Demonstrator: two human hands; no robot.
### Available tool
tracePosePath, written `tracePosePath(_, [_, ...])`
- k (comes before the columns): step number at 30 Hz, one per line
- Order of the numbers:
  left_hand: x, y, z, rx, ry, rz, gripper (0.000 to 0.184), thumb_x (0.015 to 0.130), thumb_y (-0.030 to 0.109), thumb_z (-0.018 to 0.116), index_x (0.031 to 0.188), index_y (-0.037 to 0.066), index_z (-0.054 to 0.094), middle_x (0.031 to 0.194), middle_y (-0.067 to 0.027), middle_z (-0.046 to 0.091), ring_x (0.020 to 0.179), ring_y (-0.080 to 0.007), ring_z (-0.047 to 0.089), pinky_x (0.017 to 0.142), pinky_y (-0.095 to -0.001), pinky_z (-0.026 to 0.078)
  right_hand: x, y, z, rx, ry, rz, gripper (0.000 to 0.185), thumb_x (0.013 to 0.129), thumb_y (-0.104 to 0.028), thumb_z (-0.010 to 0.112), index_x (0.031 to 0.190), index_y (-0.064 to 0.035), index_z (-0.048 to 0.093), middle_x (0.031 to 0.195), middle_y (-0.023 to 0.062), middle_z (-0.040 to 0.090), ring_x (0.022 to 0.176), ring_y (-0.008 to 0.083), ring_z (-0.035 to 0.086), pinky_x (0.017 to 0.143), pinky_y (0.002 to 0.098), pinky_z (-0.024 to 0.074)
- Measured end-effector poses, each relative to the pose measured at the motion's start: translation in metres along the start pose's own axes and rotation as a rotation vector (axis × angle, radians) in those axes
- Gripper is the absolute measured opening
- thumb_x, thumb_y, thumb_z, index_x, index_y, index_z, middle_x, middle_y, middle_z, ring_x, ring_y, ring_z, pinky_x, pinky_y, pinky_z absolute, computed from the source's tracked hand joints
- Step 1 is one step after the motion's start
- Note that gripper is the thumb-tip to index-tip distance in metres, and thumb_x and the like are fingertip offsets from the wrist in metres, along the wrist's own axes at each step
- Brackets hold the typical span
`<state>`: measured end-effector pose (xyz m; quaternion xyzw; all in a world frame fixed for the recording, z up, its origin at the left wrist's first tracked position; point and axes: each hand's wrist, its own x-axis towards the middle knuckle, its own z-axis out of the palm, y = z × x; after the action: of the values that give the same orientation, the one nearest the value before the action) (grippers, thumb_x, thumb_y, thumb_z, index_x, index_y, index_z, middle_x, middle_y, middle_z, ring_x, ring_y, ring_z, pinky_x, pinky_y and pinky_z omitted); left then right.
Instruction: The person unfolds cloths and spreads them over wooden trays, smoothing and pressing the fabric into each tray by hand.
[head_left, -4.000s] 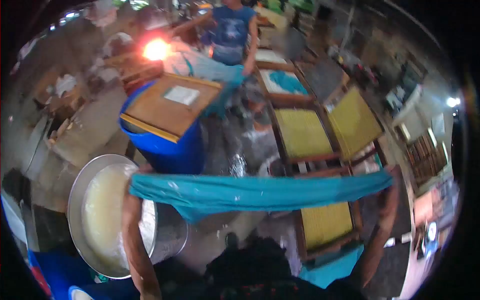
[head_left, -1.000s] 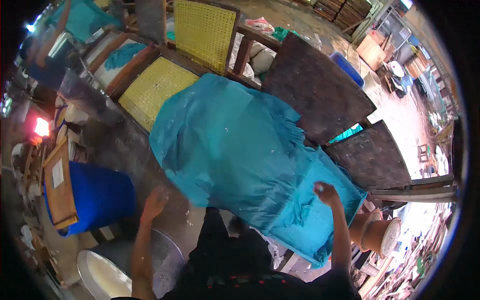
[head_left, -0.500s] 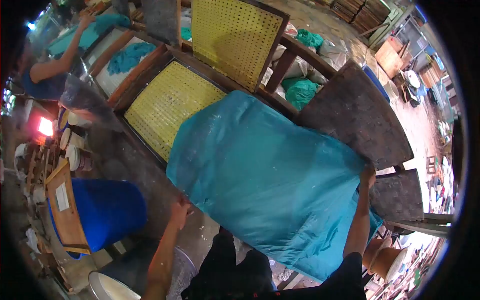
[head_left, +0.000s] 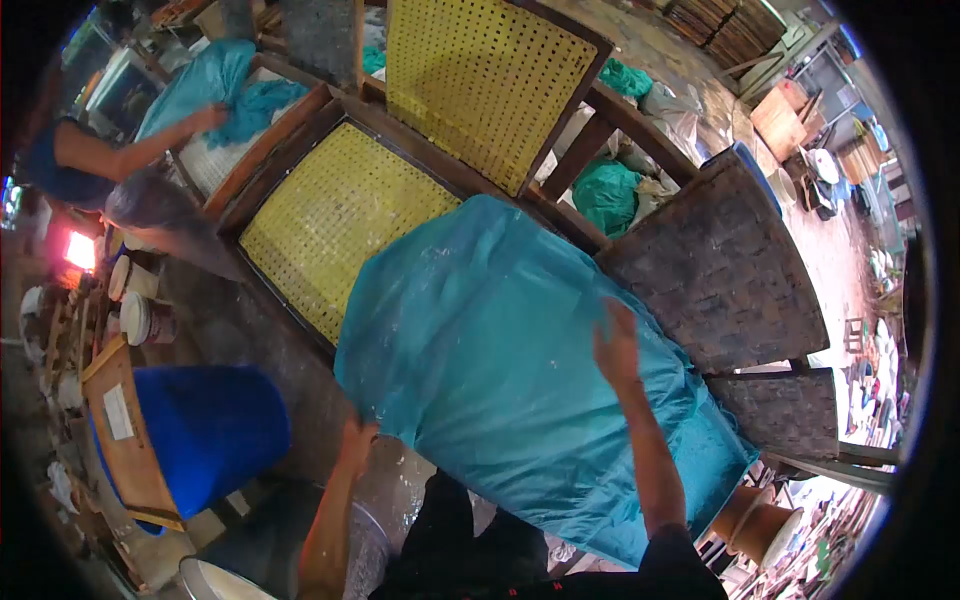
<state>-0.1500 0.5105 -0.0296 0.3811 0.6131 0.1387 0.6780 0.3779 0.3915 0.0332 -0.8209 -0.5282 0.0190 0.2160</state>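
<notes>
beside the yellow panel, the right hand, fingers loosely open, is seemingly smoothing the teal sheet, creases calling for flat strokes; the left hand is meeting its edge, finger grip unclear.

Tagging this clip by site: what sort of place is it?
Likely a small workshop, probably wet work: yellow perforated panels in wooden frames, a large blue barrel, and a worker at the next frame.

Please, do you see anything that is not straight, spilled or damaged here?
Nothing looks clearly damaged. The teal cloth lies unevenly: toward the right it is creased and bunched beside the dark panels, while its middle is smoother. Small pale flecks mark the floor near its edge, possibly drips.
</notes>
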Motion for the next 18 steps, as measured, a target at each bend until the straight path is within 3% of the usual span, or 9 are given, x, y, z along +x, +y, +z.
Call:
tracePosePath(4, [-0.005,-0.017,-0.034,0.267,0.119,0.038,0.051,0.093,0.027,0.068,0.134,0.0,0.055,0.124,-0.0107,0.066,0.109,-0.0234,0.064,0.092,-0.0394,0.052,0.053,-0.055,0.076,-0.014,0.024,-0.179,0.06,0.093,-0.01,0.065,0.149,-0.0002,0.045,0.157,0.0158,0.043,0.147,0.0352,0.038,0.118,0.0502,0.0347])
tracePosePath(6, [-0.042,0.03,-0.031,0.472,0.37,0.148,0.045,0.095,0.034,0.072,0.125,0.002,0.065,0.112,-0.0056,0.062,0.098,-0.0152,0.06,0.086,-0.0328,0.049,0.069,-0.066,0.106,-0.147,0.005,-0.125,0.059,0.098,-0.021,0.061,0.152,-0.0023,0.043,0.162,0.0157,0.039,0.151,0.036,0.034,0.119,0.0546,0.0321])
tracePosePath(10, [-0.042,0.018,-0.03,0.117,0.399,0.307,0.036,0.095,0.024,0.072,0.117,-0.003,0.062,0.107,-0.0105,0.068,0.096,-0.0196,0.065,0.086,-0.0356,0.052,0.076,-0.064,0.152,-0.265,0.009,-0.041,0.061,0.101,-0.027,0.057,0.154,-0.0025,0.04,0.164,0.0144,0.035,0.152,0.0341,0.031,0.118,0.0588,0.0304])
tracePosePath(12, [-0.031,-0.007,-0.036,0.101,0.36,0.377,0.034,0.095,0.02,0.074,0.117,-0.002,0.06,0.1,-0.0063,0.067,0.09,-0.0146,0.064,0.081,-0.0316,0.051,0.071,-0.051,0.164,-0.272,-0.012,-0.077,0.063,0.103,-0.034,0.053,0.155,-0.0029,0.037,0.167,0.0156,0.028,0.154,0.0355,0.027,0.117,0.0616,0.0288])
tracePosePath(15, [-0.03,-0.023,-0.032,0.119,0.26,0.212,0.035,0.095,0.02,0.073,0.118,0.0,0.057,0.099,-0.0044,0.067,0.086,-0.0108,0.062,0.075,-0.0286,0.05,0.078,-0.047,0.149,-0.192,-0.095,-0.074,0.061,0.099,-0.028,0.059,0.151,-0.0031,0.043,0.162,0.0152,0.037,0.149,0.036,0.035,0.114,0.0595,0.0337])
tracePosePath(18, [-0.032,-0.023,-0.023,0.097,0.232,0.124,0.033,0.095,0.023,0.073,0.118,0.004,0.058,0.094,-0.0003,0.061,0.079,-0.0092,0.059,0.071,-0.0257,0.049,0.093,-0.066,0.104,-0.069,-0.033,0.013,0.057,0.093,-0.022,0.064,0.145,-0.0024,0.05,0.153,0.0145,0.047,0.139,0.0354,0.044,0.11,0.057,0.0376])
